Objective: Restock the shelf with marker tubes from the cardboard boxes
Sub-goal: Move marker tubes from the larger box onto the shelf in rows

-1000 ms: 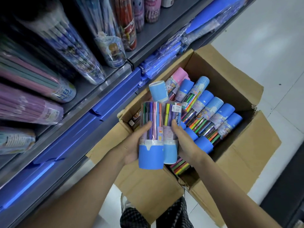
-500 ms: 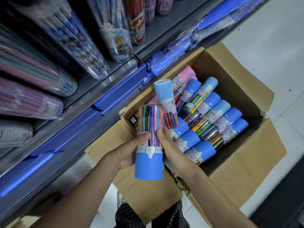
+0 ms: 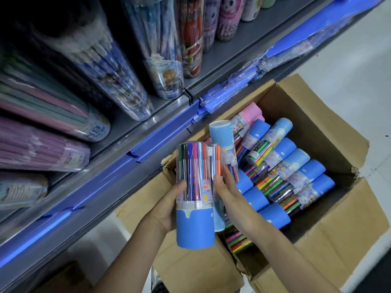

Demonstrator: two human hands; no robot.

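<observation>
Nearest: left hand [image 3: 167, 210] grips a marker tube [image 3: 194, 195], thumb across its clear front, fingers curled behind. Tube is held upright above the near left corner of the cardboard box [image 3: 330, 235], blue base down, clear upper part showing coloured markers. Right hand [image 3: 227, 194] holds a second tube [image 3: 218, 166] pressed against the right side of the first, fingers curled round it; only a sliver of this tube shows.

Box: open, flaps out, on the floor [image 3: 359, 49] against the shelf [image 3: 118, 166]. Contents: marker tubes lying flat in a row, about seven blue-capped, one pink-capped [image 3: 250, 114] at the far left end. One more blue tube [image 3: 222, 134] stands tilted, cap up, behind the held pair. More markers visible in a lower layer.

Farthest: shelf tiers hold large clear tubes of pencils, count uncertain through blur.
</observation>
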